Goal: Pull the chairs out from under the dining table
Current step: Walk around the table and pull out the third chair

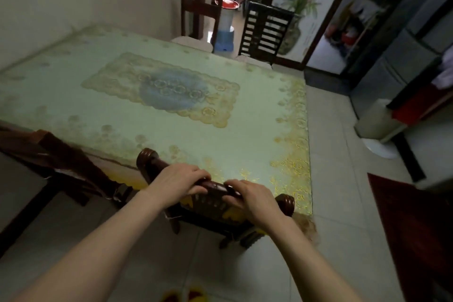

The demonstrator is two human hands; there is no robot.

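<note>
A dining table (137, 61) with a pale green and gold patterned cover fills the middle of the head view. A dark wooden chair (147, 158) stands at its near edge, its back against the table. My left hand (179, 179) and my right hand (252, 200) both grip this chair's top rail, side by side. A second dark chair (51, 154) stands to the left at the same edge. Two more chairs stand at the far side: one with broad slats (199, 11) and one with a slatted back (266, 30).
A blue and white water container (224, 32) with a red basin on top stands behind the far chairs. A white fan base (378, 135) and dark furniture are on the right. A dark red mat (414, 225) lies on the tiled floor at the right.
</note>
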